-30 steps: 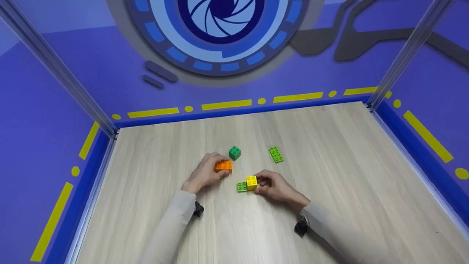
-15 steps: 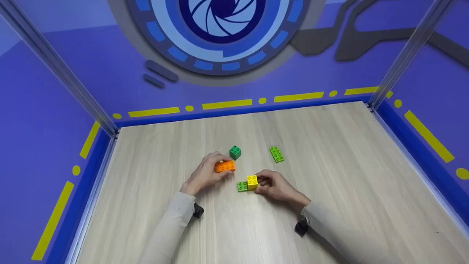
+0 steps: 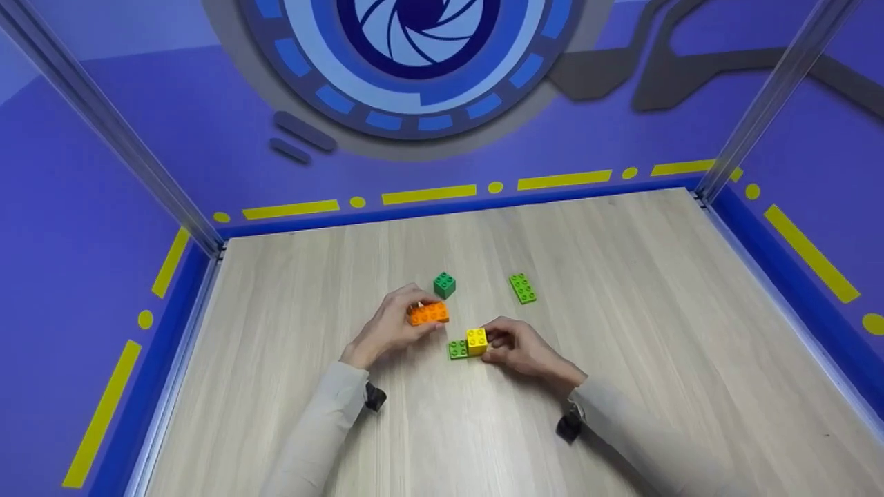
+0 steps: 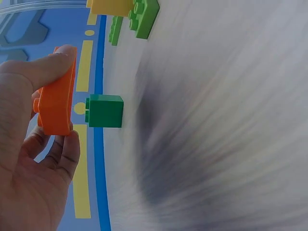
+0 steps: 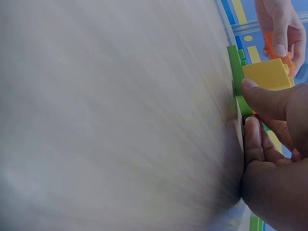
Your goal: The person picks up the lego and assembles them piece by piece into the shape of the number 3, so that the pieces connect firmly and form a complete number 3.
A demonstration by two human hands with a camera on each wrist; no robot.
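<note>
My left hand (image 3: 390, 324) pinches an orange toy brick (image 3: 429, 313) between thumb and fingers. In the left wrist view this orange brick (image 4: 58, 96) is held above the table. My right hand (image 3: 523, 347) grips a yellow brick (image 3: 476, 341) that sits on the right part of a light green flat brick (image 3: 458, 349); the green studs left of it are bare. In the right wrist view the thumb lies against the yellow brick (image 5: 267, 75), low down by the green one, while the far-side fingers are partly hidden.
A dark green brick (image 3: 445, 285) stands just beyond the left hand. Farther right lies a second light green flat brick (image 3: 523, 288). Blue panels with yellow marks (image 3: 428, 195) enclose the wooden table (image 3: 621, 290) at the back and sides.
The left hand has shifted the orange brick a little to the right, toward the yellow one, and more of its studs show. The right hand and its bricks stay about where they were.
</note>
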